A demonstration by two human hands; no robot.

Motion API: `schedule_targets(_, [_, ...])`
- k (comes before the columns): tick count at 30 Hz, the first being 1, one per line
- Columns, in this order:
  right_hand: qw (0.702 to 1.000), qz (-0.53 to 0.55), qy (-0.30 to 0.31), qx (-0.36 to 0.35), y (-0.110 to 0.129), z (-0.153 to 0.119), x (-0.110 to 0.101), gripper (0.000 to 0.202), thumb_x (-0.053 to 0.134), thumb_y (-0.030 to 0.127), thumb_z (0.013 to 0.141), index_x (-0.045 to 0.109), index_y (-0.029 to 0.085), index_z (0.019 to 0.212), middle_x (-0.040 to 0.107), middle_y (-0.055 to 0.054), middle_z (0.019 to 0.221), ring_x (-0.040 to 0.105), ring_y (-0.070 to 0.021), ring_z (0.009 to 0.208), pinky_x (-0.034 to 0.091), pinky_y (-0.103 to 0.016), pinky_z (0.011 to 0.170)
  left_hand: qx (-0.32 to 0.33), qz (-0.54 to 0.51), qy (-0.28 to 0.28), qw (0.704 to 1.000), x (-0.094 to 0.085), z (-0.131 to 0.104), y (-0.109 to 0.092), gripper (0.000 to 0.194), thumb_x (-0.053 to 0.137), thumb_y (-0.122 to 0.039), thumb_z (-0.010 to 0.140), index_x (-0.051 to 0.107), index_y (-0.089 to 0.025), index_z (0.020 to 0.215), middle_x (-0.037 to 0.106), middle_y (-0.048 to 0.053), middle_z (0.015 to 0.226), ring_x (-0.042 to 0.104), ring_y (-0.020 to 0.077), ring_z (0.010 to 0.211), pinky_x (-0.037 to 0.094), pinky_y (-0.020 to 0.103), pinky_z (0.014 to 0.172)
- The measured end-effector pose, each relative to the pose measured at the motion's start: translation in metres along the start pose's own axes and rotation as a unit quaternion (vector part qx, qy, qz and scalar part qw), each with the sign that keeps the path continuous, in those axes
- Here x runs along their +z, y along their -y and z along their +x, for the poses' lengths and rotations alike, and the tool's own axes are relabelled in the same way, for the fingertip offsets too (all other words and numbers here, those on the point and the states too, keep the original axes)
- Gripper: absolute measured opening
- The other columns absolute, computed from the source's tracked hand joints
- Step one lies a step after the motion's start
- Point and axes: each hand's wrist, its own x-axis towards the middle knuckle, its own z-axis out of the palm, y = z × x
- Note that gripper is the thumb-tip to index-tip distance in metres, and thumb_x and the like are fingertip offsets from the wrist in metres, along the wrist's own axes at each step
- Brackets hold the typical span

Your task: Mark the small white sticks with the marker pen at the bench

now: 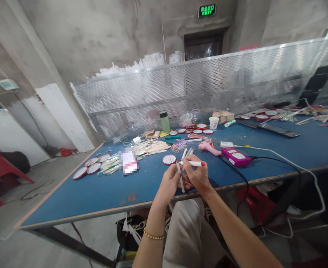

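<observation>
My left hand (170,183) holds a flat wooden stick (181,182) upright near the table's front edge. In my right hand (198,178) is a white marker (192,163) with a red end; its tip is close to the stick's upper end. Just beyond my hands lies a round white disc (169,159) with a red rim. More white pens (188,152) rest behind my fingers. A pink glue gun (209,147) lies to the right, beside a purple box (236,156) with a black cable.
Wooden sticks (155,146) are piled left of centre, with red-rimmed discs (93,168) farther left. A green bottle (164,121), a paper cup (213,123) and wooden blocks (222,117) stand by the mesh divider (141,89). A phone (278,130) lies right; a white cable crosses the blue table (97,201).
</observation>
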Motion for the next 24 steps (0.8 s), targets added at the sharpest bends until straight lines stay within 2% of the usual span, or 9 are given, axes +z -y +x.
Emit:
schedule_targets(7, [1.000, -0.005, 0.005, -0.004, -0.0009, 0.0005, 0.0007, 0.024, 0.051, 0.029, 0.087, 0.055, 0.020, 0.065, 0.056, 0.003, 0.054, 0.053, -0.0115, 0.049, 0.042, -0.023, 0.053, -0.002, -0.005, -0.001, 1.000, -0.0002, 0.0000, 0.0021, 0.041, 0.065, -0.047, 0.074, 0.050, -0.018, 0.100, 0.065, -0.001, 0.064, 0.068, 0.0197, 0.056, 0.055, 0.032, 0.055])
schedule_targets(24, [1.000, -0.016, 0.019, -0.005, 0.0021, 0.0020, 0.0003, 0.024, 0.050, 0.029, 0.085, 0.055, 0.020, 0.064, 0.057, 0.002, 0.054, 0.054, -0.0120, 0.051, 0.044, -0.023, 0.055, -0.002, 0.001, -0.003, 1.000, 0.0002, 0.0006, 0.0015, 0.041, 0.066, -0.050, 0.074, 0.050, -0.019, 0.095, 0.064, -0.003, 0.063, 0.065, 0.0165, 0.050, 0.054, 0.030, 0.052])
